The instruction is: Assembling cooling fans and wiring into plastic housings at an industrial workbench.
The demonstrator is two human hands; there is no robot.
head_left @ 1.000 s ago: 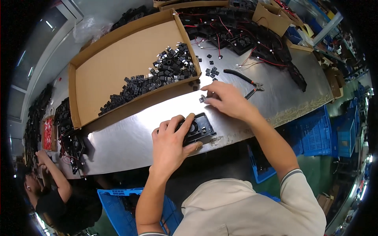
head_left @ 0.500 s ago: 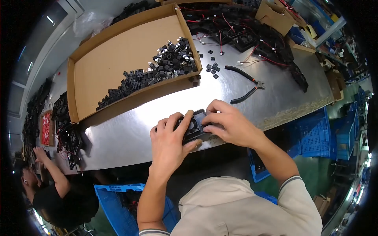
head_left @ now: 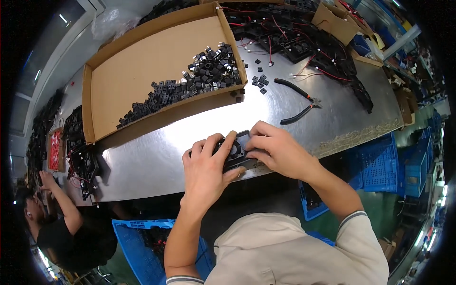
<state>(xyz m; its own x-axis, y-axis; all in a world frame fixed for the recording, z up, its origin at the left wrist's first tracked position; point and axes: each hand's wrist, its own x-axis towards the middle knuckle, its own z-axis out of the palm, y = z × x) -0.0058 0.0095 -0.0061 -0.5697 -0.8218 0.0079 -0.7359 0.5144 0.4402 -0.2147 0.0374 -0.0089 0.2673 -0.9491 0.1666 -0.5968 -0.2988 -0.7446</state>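
Note:
A black plastic fan housing (head_left: 234,151), rectangular with a round opening, sits at the table's near edge. My left hand (head_left: 205,164) is closed around its left part, fingers over the top and thumb along the near side. At the housing's right end, my right hand (head_left: 273,148) has its thumb and fingers pinched together. Whatever lies between those fingertips is hidden. Beyond the right hand, cutting pliers (head_left: 311,102) with black handles lie spread on the metal table (head_left: 185,133). Several small black square parts (head_left: 260,81) are scattered past the pliers.
A shallow cardboard box (head_left: 130,71) holds a heap of small black parts (head_left: 190,78). Black housings with red wires (head_left: 304,47) are piled at the far right. Blue crates (head_left: 375,161) stand below the table, right and near left. Another person (head_left: 66,228) works at the left.
Both hands keep almost the same hold on the fan housing. The table and box have shifted slightly in the picture. The other person's arm at the left has moved a little.

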